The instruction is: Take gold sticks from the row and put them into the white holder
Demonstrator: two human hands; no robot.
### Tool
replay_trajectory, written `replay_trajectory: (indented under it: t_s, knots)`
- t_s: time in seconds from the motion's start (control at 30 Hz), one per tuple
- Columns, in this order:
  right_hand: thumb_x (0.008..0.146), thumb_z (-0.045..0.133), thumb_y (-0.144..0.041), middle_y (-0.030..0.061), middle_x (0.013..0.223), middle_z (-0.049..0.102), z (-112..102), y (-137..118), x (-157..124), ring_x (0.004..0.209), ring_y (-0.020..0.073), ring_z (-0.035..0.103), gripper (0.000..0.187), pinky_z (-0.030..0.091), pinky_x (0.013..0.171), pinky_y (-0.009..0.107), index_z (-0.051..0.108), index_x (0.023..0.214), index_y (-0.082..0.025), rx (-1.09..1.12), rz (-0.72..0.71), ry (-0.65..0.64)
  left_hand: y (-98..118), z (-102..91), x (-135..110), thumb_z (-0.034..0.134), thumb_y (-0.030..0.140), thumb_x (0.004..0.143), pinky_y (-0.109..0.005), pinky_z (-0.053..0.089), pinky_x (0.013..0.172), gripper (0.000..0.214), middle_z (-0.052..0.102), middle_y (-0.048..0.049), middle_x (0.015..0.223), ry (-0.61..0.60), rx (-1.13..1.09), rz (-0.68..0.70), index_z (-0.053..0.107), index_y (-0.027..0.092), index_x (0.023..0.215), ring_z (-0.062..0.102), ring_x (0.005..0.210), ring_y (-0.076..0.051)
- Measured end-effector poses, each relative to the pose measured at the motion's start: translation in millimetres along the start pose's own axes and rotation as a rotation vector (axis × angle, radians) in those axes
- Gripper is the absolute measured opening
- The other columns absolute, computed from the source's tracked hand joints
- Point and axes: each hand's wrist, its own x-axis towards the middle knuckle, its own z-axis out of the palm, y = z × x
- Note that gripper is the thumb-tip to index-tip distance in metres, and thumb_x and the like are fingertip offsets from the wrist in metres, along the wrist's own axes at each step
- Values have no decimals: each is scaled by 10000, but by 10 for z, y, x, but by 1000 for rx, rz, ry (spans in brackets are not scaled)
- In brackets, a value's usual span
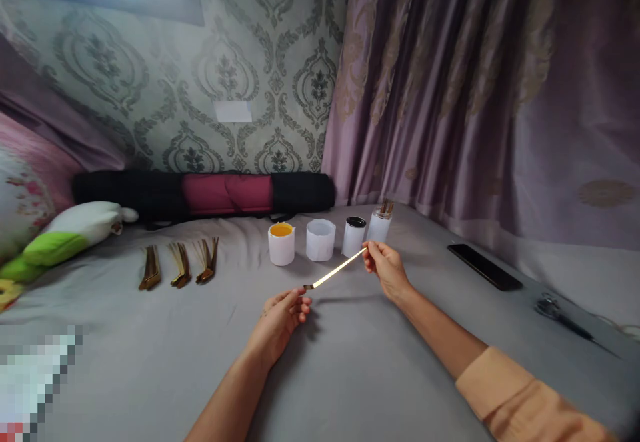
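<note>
Head view: bright strip (pixel 340 268) diagonal, dark end (pixel 309 287) lower left.

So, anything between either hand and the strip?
Nothing visible. The right hand pinches one end of the strip; the left hand has its fingertips at the other, bent end. The cups stand beyond, not in between.

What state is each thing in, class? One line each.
Thin strip: held, slanting.
Left hand: pinching strip's lower end.
Right hand: pinching strip's upper end.
Leftmost cup: open, yellow inside.
Second cup: open, contents unclear.
Third cup: upright.
Rightmost cup: upright, holding sticks.
Three strip bundles: lying apart.
Phone: lying flat.
Long roll: lying.
Black tool: lying.
</note>
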Motion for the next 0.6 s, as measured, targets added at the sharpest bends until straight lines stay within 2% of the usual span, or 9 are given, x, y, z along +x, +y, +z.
replay_trajectory:
  t_s: [0.6]
  knots:
    - [667,593,-378,-21,579,510,-430,-673,434,435,51,430,219,332,363,174,574,714,-165,-56,-204,183,45,-19,-20,490,125,773,-191,456,489,112,604,-92,679,13,-58,-18,554,63,841,544,517,-82]
